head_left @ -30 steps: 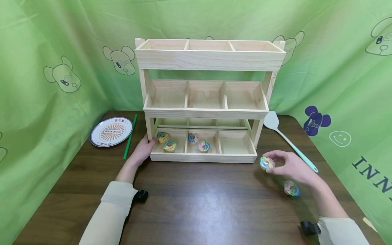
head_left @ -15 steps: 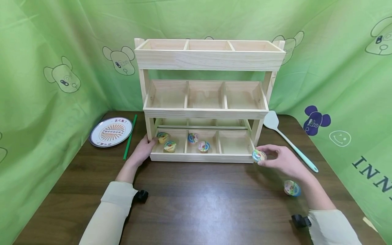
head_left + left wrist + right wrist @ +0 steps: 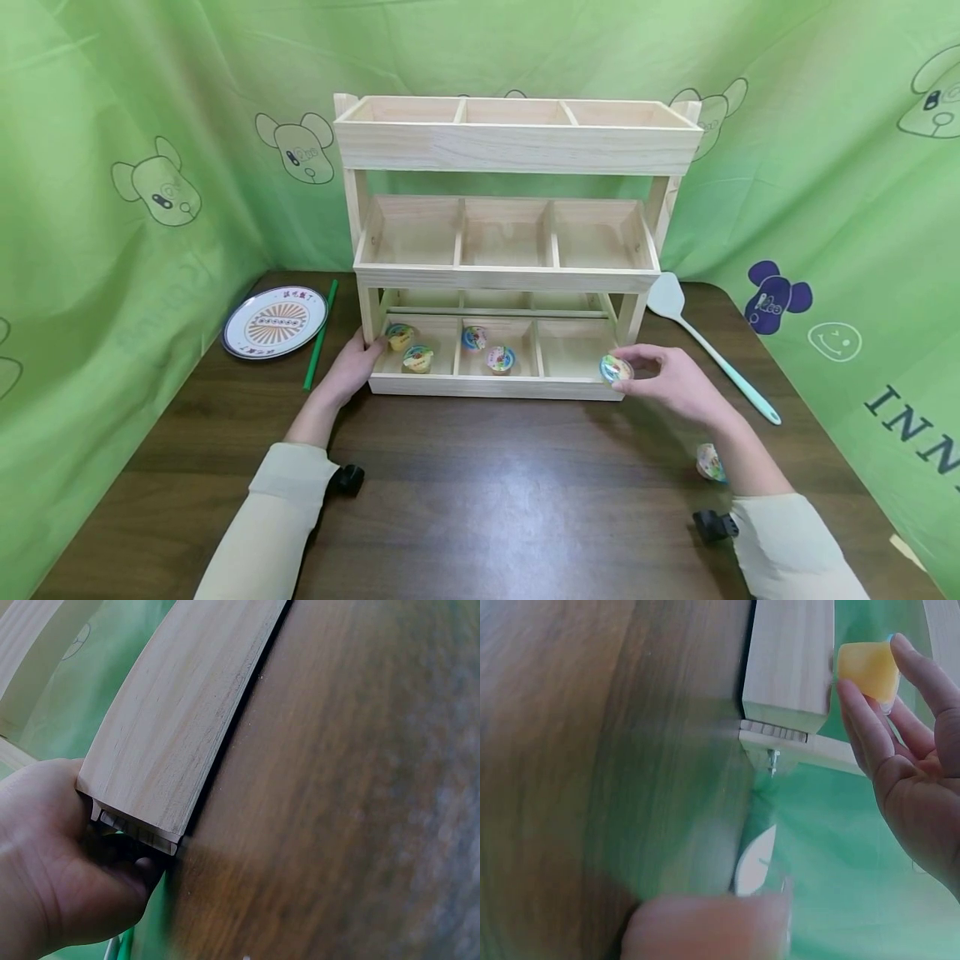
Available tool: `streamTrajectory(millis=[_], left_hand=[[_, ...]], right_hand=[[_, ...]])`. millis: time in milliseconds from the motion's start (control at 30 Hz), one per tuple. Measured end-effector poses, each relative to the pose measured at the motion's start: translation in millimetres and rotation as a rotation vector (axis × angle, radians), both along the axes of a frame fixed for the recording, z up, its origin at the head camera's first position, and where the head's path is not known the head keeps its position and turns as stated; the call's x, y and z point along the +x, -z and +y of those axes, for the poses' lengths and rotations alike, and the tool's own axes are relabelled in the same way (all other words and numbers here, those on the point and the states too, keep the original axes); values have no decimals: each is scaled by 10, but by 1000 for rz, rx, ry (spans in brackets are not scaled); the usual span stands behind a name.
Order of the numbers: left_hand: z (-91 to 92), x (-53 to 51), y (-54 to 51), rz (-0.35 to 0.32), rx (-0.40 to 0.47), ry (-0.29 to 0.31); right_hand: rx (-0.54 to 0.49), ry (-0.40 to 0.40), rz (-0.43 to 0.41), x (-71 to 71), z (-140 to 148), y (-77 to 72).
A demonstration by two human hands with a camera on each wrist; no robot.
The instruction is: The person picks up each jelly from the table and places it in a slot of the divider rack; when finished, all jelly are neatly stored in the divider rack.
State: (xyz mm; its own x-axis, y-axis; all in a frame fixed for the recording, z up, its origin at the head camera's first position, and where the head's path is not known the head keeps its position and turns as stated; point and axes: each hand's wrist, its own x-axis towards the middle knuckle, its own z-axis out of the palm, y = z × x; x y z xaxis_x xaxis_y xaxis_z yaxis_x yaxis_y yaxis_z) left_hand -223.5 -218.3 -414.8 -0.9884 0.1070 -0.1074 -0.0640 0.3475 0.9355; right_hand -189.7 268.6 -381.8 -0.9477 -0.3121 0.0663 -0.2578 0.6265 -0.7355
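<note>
My right hand [image 3: 671,382] pinches a small jelly cup [image 3: 615,368] between thumb and fingers, over the front right corner of the wooden rack's bottom tray. In the right wrist view this jelly cup [image 3: 870,669] has yellow contents. My left hand [image 3: 352,367] grips the left end of the bottom tray [image 3: 495,388]; in the left wrist view the fingers behind that end are partly hidden. Two yellowish jelly cups [image 3: 417,359] lie in the tray's left compartment. Its middle compartment bears two pinkish jelly cups [image 3: 500,360]. Another jelly cup [image 3: 709,463] on the table is partly covered by my right forearm.
The three-tier wooden rack [image 3: 517,148] stands at the back of the brown table [image 3: 480,500]. On its left are a white plate [image 3: 275,322] and a green stick [image 3: 320,335]. A pale spatula [image 3: 712,350] lies on the right. Green cloth [image 3: 187,75] hangs around.
My right hand has moved left and toward the rack with the jelly cup, from beside the bottom tray to above its right corner. The left hand has stayed at the tray's end.
</note>
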Motion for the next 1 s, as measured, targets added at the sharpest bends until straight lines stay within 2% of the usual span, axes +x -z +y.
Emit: streamTrajectory(millis=[167, 333, 433, 600, 633, 700, 867, 1000], left_hand=[[-70, -107, 190, 13, -12, -11], [-79, -125, 227, 20, -14, -11], [-64, -109, 186, 10, -8, -10], [23, 28, -48, 9, -20, 2], [31, 35, -66, 8, -21, 4], [17, 0, -7, 15, -21, 4], [-66, -136, 256, 26, -22, -14], [-73, -122, 252, 26, -24, -15]], right_hand=[[-33, -19, -14, -83, -65, 17], [-38, -16, -20, -189, -134, 61], [-26, -10, -15, -244, -185, 91], [-13, -7, -15, -304, -264, 110], [-12, -7, -18, -314, -273, 109], [-4, -6, -21, -335, -293, 111], [5, -10, -21, -400, -330, 144], [-23, -5, -37, -447, -380, 182]])
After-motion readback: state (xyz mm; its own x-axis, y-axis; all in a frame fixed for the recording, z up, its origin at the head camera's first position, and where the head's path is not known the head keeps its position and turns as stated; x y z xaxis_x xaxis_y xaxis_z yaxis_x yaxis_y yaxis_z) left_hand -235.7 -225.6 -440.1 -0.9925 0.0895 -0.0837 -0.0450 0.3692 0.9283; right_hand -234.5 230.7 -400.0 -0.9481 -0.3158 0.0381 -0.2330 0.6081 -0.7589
